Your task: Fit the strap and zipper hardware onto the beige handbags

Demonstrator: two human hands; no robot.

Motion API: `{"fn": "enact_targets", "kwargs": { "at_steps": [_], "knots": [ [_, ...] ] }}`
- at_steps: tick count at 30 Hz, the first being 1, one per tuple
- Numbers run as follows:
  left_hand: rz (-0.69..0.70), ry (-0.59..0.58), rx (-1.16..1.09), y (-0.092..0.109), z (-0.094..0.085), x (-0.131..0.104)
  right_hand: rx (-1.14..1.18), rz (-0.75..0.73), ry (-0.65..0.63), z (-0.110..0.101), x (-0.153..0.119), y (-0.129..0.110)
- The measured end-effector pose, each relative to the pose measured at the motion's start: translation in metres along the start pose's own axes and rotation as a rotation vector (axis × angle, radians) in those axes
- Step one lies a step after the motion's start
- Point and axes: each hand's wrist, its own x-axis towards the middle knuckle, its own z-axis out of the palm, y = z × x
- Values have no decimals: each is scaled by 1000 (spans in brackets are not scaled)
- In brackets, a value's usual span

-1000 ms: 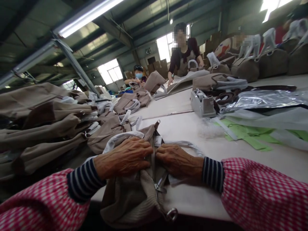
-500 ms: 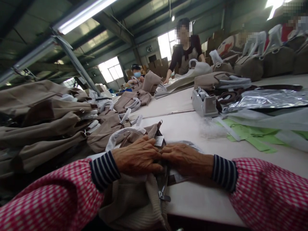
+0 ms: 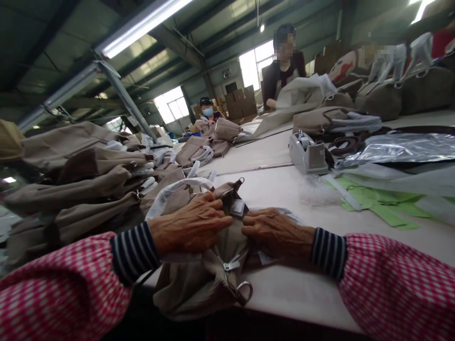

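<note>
A taupe ribbed handbag (image 3: 194, 286) lies in front of me at the table edge, its zipper (image 3: 230, 265) partly open. My left hand (image 3: 194, 225) is closed on the left side of the bag's opening. Opposite it, my right hand (image 3: 275, 232) grips the right side with curled fingers. Between the hands a small white label (image 3: 237, 207) shows inside the dark opening. One handle (image 3: 159, 201), wrapped in white film, arches beyond my left hand. A metal ring (image 3: 244, 291) sits at the bag's near end. The fingertips are partly hidden by the fabric.
A heap of similar bags (image 3: 88, 175) rises on the left. On the right of the white table (image 3: 263, 166) stand a grey tape dispenser (image 3: 309, 151), green strips (image 3: 377, 199) and clear plastic (image 3: 408, 147). A co-worker (image 3: 284, 66) stands across the table; another person sits farther back.
My hands have moved apart, and the bag's opening with the label shows between them. The near end of the bag has shifted, bringing its ring into view. The co-worker has lifted pale sheet material.
</note>
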Motion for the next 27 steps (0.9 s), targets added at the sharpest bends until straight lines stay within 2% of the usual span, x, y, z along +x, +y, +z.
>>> {"fn": "enact_targets", "kwargs": {
  "at_steps": [2, 4, 9, 13, 18, 21, 23, 25, 27],
  "knots": [
    [78, -15, -29, 11, 6, 5, -2, -5, -10, 0, 0, -1],
    [106, -11, -55, 14, 11, 6, -17, -19, -33, -4, 0, -1],
    [66, 75, 35, -5, 12, 1, -92, 4, -84, -28, -9, 3],
    [52, 153, 0, -9, 12, 10, -82, 72, -100, -40, -32, 5],
    [35, 260, -88, -2, 39, 32, 14, 233, -123, -43, -54, 7],
    [25, 292, -130, -1, 50, 35, 50, 252, -169, -48, -45, 12],
    [27, 305, -153, -1, 53, 35, -10, 301, -166, -46, -31, 14],
    [22, 342, -179, -2, 55, 35, -113, 323, -167, -37, -14, 15],
    [17, 388, -201, -2, 55, 37, -209, 279, -177, -20, 2, 17]
  ]
}}
